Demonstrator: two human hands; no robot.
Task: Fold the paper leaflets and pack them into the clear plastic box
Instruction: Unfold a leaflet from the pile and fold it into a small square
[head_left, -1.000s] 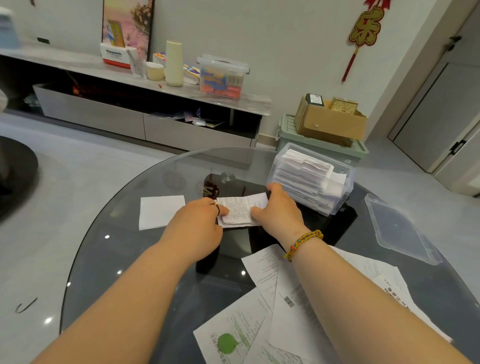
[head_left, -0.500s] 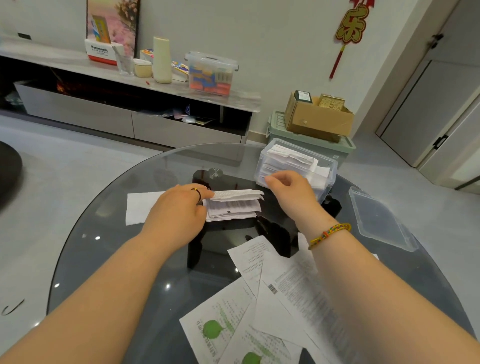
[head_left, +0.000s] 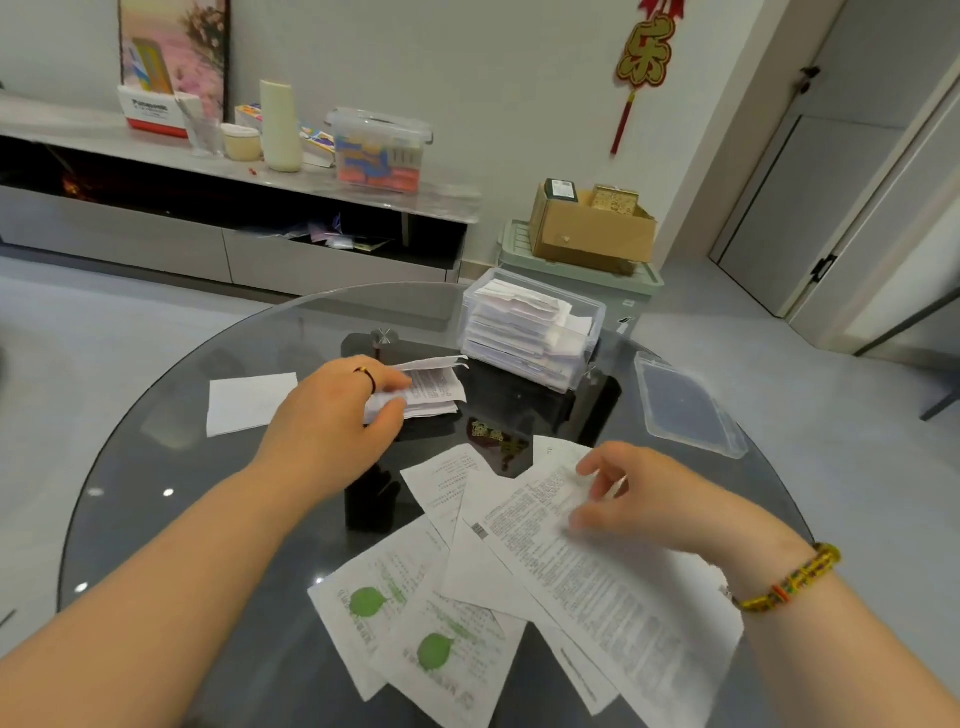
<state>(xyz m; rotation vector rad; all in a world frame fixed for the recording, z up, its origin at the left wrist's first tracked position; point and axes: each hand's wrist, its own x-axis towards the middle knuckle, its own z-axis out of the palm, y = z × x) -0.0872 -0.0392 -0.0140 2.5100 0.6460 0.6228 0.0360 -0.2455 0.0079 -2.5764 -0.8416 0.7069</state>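
- My left hand (head_left: 332, 421) pinches the folded leaflet (head_left: 431, 387) between thumb and fingers, just beside the clear plastic box (head_left: 535, 332) at the far side of the bench (head_left: 156, 467). The leaflet's layers gape at the free end, so a slack pinch could let it spring open.
- My right hand (head_left: 644, 499) hovers with fingers half-curled over the top unfolded leaflet (head_left: 571, 561). Blur hides whether it has hold of the sheet.
- The loose leaflets (head_left: 431, 623) overlap in a fan near me. Dragging the top one could pull its neighbours along the smooth glass, even off the edge.
- The box looks nearly full, its stack up at the rim. Forcing another in may buckle it or stop the lid (head_left: 685, 410) from seating.
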